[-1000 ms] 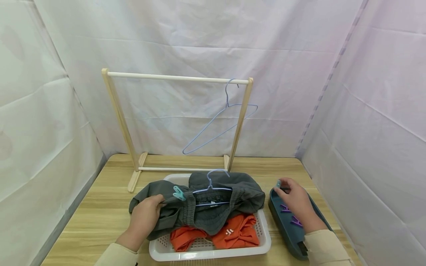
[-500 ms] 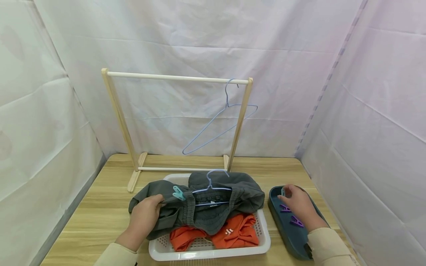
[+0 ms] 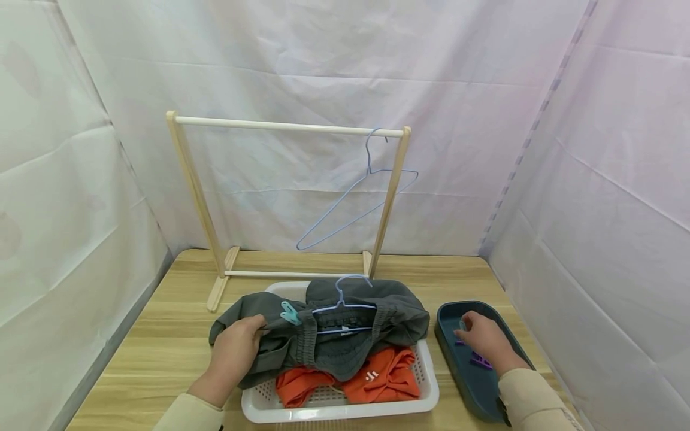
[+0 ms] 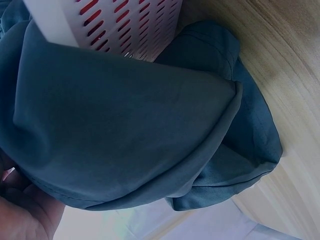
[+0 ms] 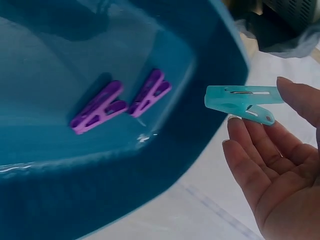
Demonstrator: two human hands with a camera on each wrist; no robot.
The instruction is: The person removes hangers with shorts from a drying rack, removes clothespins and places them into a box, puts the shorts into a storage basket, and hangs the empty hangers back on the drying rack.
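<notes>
My left hand (image 3: 235, 352) grips a fold of dark grey pants (image 3: 345, 353) by their left part. The elastic waistband is spread over a light blue hanger (image 3: 353, 277), and a teal clothespin (image 3: 289, 313) is clipped beside it on the left. At the right, my right hand (image 3: 487, 342) pinches another teal clothespin (image 5: 242, 97) between thumb and fingers, over the dark blue tray (image 3: 469, 386). Two purple clothespins, one nearer (image 5: 100, 107) and one beside it (image 5: 150, 93), lie on the tray floor in the right wrist view.
Beneath the pants stands a white perforated basket (image 3: 345, 413) holding an orange garment (image 3: 380, 386). Behind it is a wooden rack (image 3: 288, 126) with a bare blue hanger (image 3: 329, 209) on its rod. White cloth walls enclose the wooden table (image 3: 162, 335).
My right hand, with the teal clothespin, has moved a little lower and nearer over the tray, toward the purple clothespins. The left hand and the pants stay in place.
</notes>
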